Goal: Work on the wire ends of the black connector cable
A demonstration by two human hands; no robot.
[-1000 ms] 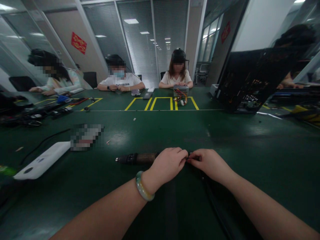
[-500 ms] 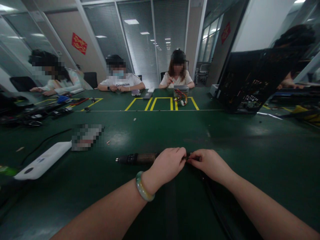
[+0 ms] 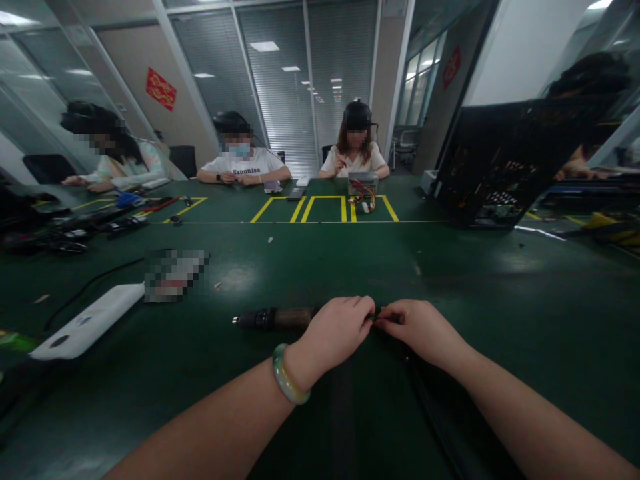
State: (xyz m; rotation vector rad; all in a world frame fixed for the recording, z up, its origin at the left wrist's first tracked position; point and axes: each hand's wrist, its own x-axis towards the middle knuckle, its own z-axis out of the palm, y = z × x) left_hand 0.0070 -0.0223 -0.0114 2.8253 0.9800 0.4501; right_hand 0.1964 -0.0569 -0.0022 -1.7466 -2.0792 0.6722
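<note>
A straight electric screwdriver (image 3: 293,319) lies across the green table, with a silver tip at its left end, black collars and a brown body. My left hand (image 3: 337,333), with a green and yellow bangle at the wrist, is closed over its rear end. Fingertip to fingertip with it, my right hand (image 3: 407,320) pinches a small dark end at the back of the screwdriver, seemingly that of the black cable (image 3: 425,400). That cable runs down between my forearms; the joint is mostly hidden by my fingers.
A white power strip (image 3: 93,323) and a pixelated flat item (image 3: 175,275) lie at left. Tangled dark parts (image 3: 45,230) sit behind them. A black computer case (image 3: 505,160) stands at right. Across the table, people sit near a power supply (image 3: 363,182) with coloured wires.
The view has shifted very slightly. Both hands keep nearly the same place at the screwdriver's rear end.
</note>
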